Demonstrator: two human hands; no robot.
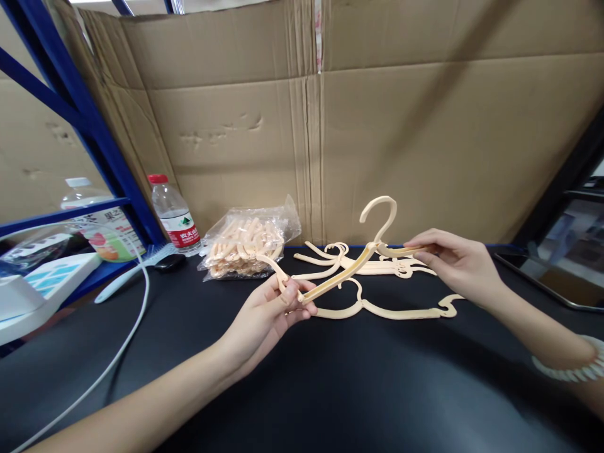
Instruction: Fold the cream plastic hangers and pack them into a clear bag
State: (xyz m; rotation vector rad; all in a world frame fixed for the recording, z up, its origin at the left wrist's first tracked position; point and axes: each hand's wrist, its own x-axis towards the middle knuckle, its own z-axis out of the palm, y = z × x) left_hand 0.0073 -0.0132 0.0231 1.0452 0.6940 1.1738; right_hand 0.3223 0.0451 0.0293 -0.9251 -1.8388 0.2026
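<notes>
At the far left of the frame a blue shelf frame (70, 94) rises diagonally, and below it lies a white device (28, 296) with a white cable (136, 314) that curves down over the black table (330, 390). A little to the right, in the middle left, a water bottle (173, 214) with a red cap stands upright against the cardboard wall (377, 126). Just beside it, a clear plastic bag (245, 242) full of small cream plastic parts rests on the table.

In the lower centre the left hand (264, 318) comes in from the bottom left. Its fingers are closed narrowly around the left end of a cream hanger (349, 267) — a thin clip arm sticks up from between the fingertips. The hanger is held above the table, tilted, with its hook pointing up in the centre of the frame. Under and behind it a few other hangers (391, 309) lie flat on the table, near each other; if they touch I cannot tell.

To the right of centre the right hand (455, 264) pinches the right end of the held hanger with thumb and fingers close together. A pale bracelet (573, 371) is on that wrist, at the lower right edge. At the far right a tablet (552, 280) lies flat on the table.
</notes>
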